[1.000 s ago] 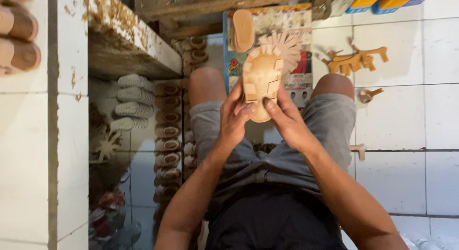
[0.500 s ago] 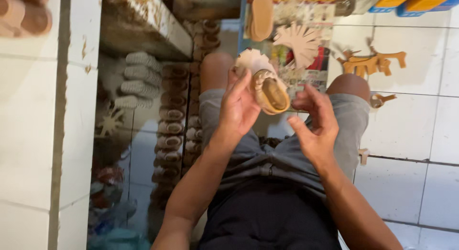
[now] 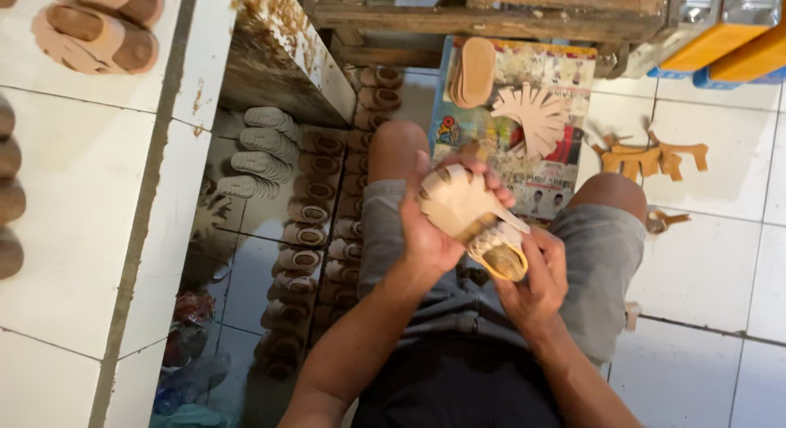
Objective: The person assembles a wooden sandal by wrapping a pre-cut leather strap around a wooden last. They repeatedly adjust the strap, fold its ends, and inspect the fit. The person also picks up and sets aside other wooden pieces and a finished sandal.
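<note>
floor: large white glazed tiles (image 3: 712,256) | back: rough worn wooden workbench (image 3: 491,15) | left: white tiled ledge (image 3: 74,232)

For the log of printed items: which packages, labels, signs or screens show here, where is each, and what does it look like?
Printed sheet: flat on the tiled floor ahead of the knees, under tan cut-out pieces; rectangular, blue-edged, with red, yellow and pale picture patches.
Orange boxes: top right corner, by the wooden bench; blocky, orange with blue underneath, cut off by the frame.
Metal tin: top right, beside the orange boxes; silvery, only partly in view.
No signs or screens in view.
</note>
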{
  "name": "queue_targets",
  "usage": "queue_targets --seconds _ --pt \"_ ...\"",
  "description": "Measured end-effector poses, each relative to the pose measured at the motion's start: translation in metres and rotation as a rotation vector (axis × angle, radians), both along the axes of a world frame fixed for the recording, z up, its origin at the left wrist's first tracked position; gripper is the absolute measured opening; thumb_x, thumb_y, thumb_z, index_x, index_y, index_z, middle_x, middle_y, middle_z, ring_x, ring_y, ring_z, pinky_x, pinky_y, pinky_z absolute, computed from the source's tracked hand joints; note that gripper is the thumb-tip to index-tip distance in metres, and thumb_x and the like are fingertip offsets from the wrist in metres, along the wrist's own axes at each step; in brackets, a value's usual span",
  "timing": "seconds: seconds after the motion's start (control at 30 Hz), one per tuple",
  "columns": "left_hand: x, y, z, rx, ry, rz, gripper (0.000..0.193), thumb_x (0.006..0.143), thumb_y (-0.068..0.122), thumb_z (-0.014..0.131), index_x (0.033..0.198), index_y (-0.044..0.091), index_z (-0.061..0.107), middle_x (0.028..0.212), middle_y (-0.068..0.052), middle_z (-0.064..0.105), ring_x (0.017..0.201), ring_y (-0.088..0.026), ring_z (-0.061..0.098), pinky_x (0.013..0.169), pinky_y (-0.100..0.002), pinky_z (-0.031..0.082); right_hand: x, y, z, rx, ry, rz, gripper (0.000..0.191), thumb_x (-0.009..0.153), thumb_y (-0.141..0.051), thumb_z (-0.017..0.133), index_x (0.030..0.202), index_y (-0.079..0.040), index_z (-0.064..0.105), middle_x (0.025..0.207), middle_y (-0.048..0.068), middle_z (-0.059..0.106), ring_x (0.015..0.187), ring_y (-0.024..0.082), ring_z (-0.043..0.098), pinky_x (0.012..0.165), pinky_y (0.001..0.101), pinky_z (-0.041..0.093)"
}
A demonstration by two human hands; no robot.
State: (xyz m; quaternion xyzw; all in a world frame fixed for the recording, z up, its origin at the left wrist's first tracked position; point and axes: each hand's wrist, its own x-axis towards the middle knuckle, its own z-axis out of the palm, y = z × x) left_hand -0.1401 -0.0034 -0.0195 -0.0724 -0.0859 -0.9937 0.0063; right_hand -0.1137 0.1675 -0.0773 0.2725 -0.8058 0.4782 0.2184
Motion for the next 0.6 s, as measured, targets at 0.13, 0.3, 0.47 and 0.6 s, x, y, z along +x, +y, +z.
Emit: queue_targets --seconds 0.13,0.3,0.47,0.6 --pt "0.002 0.003 -0.011 -0.010 -0.116 -0.001 0.067 0.116 0.056 0.029 0.113 -0.001 0.063 0.108 -0.017 0.063 0.104 -0.033 0.062 0.102 -0.050 0.050 0.001 0.007 -0.004 0.104 0.076 -0.037 0.064 0.076 -0.008 0.092 0.130 0.003 0.061 0.120 0.023 0.065 0.104 0.036 0.069 0.088 0.0389 0.059" --pt "0.005 0.008 -0.024 -0.019 -0.163 0.024 0.069 0.115 0.057 0.030 0.113 -0.002 0.065 0.107 -0.019 0.064 0.101 -0.034 0.063 0.099 -0.049 0.051 0.000 0.011 -0.004 0.151 0.093 -0.037 0.067 0.068 -0.014 0.095 0.124 0.003 0.064 0.112 0.024 0.067 0.098 0.036 0.070 0.083 0.0396 0.059" --pt "0.003 0.004 -0.025 -0.030 -0.093 0.005 0.078 0.120 0.061 0.029 0.124 -0.009 0.065 0.116 -0.024 0.067 0.117 -0.040 0.064 0.112 -0.055 0.048 -0.001 0.004 0.003 0.052 0.066 0.031 0.060 0.073 -0.008 0.094 0.124 0.004 0.063 0.114 0.022 0.067 0.100 0.034 0.069 0.083 0.0387 0.058" --pt "-0.001 -0.002 -0.013 -0.170 0.042 0.001 0.075 0.112 0.066 0.031 0.148 0.003 0.049 0.143 -0.023 0.060 0.139 -0.034 0.053 0.122 -0.050 0.040 -0.001 0.002 0.015 -0.026 -0.013 -0.031 0.057 0.081 -0.006 0.092 0.128 0.005 0.061 0.119 0.020 0.066 0.104 0.031 0.069 0.089 0.0366 0.057"
